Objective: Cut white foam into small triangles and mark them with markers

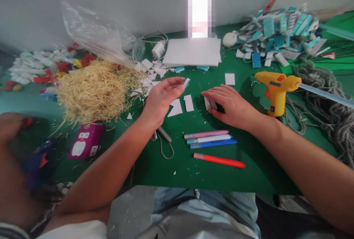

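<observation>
My left hand point(163, 100) is closed, pinching a small white and light-blue foam piece point(187, 82) between thumb and fingertips. My right hand point(228, 102) curls its fingers and thumb around small white foam pieces point(207, 103) on the green table. Between the hands lie a white foam strip point(188, 103) and an angular white offcut point(176, 108). A white square point(229, 79) rests beyond my right hand. Nearer my body lie a pink marker point(206, 134), a white-and-teal marker point(211, 139), a blue marker point(214, 143) and a red marker point(219, 160).
A yellow glue gun point(273, 89) stands at right beside grey yarn point(329, 102). Blue and white foam pieces point(284, 32) are heaped behind it. Straw point(94, 89), a plastic bag point(99, 32) and a purple box point(86, 141) lie left. Another person's hand point(13, 124) is at far left.
</observation>
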Action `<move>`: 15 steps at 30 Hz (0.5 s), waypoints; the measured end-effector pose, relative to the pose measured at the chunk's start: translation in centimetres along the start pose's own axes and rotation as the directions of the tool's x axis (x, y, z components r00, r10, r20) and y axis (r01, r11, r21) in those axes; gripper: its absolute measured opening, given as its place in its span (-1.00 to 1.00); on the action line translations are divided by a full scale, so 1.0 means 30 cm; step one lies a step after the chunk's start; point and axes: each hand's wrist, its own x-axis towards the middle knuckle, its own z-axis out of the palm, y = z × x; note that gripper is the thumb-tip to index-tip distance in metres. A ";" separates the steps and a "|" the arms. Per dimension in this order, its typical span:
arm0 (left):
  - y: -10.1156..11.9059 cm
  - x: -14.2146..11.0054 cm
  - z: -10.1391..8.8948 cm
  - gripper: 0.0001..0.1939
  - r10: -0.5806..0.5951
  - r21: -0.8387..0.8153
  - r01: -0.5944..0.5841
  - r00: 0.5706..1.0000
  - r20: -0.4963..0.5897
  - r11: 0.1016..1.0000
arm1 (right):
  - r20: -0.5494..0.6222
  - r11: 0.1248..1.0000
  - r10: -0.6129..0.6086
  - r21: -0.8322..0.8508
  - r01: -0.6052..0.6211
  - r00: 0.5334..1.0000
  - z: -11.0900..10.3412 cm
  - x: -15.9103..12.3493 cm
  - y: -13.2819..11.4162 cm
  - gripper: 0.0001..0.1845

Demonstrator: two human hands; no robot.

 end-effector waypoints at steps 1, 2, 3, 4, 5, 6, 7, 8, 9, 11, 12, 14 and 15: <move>-0.001 -0.004 0.004 -0.56 0.016 0.021 -0.016 1.000 0.007 1.000 | -0.007 1.000 0.001 0.010 -0.001 1.000 -0.001 0.003 -0.003 -0.52; -0.002 -0.008 0.008 -0.56 0.034 0.037 -0.034 0.999 0.018 0.999 | -0.023 1.000 0.005 0.028 -0.004 1.000 -0.005 0.005 -0.006 -0.52; -0.002 -0.013 0.010 -0.56 0.053 0.048 -0.054 0.998 0.019 0.997 | -0.044 0.998 0.014 0.057 -0.012 0.999 -0.012 0.007 -0.010 -0.52; -0.002 -0.018 0.011 -0.56 0.071 0.054 -0.072 0.997 0.007 0.996 | -0.066 0.994 0.040 0.100 -0.033 0.997 -0.021 0.008 -0.014 -0.51; -0.002 -0.021 0.011 -0.55 0.086 0.056 -0.085 0.996 -0.011 0.995 | -0.084 0.986 0.075 0.154 -0.062 0.994 -0.031 0.008 -0.018 -0.49; -0.001 -0.023 0.009 -0.55 0.096 0.054 -0.094 0.995 -0.028 0.994 | -0.091 0.970 0.131 0.218 -0.109 0.987 -0.042 0.008 -0.020 -0.47; -0.001 -0.024 0.007 -0.55 0.098 0.047 -0.097 0.994 -0.041 0.994 | -0.097 0.944 0.204 0.285 -0.169 0.974 -0.052 0.007 -0.021 -0.42; -0.001 -0.024 0.004 -0.55 0.098 0.038 -0.096 0.994 -0.048 0.995 | -0.095 0.919 0.251 0.336 -0.206 0.963 -0.060 0.007 -0.020 -0.39; -0.001 -0.024 0.003 -0.55 0.095 0.030 -0.094 0.994 -0.049 0.995 | -0.096 0.903 0.282 0.362 -0.231 0.955 -0.065 0.008 -0.017 -0.36; -0.001 -0.022 0.001 -0.55 0.086 0.017 -0.086 0.996 -0.036 0.996 | -0.066 0.930 0.239 0.304 -0.209 0.969 -0.061 0.010 -0.007 -0.28; -0.001 -0.022 0.001 -0.55 0.080 0.013 -0.080 0.996 -0.028 0.997 | -0.050 0.959 0.175 0.236 -0.158 0.983 -0.053 0.013 -0.003 -0.27; 0.000 -0.023 0.002 -0.55 0.074 0.021 -0.074 0.997 -0.012 0.997 | 0.001 0.989 0.091 0.116 -0.090 0.996 -0.030 0.018 0.004 -0.25; 0.001 -0.023 0.003 -0.55 0.073 0.030 -0.073 0.997 -0.007 0.997 | 0.023 0.995 0.067 0.074 -0.069 0.997 -0.019 0.020 0.005 -0.25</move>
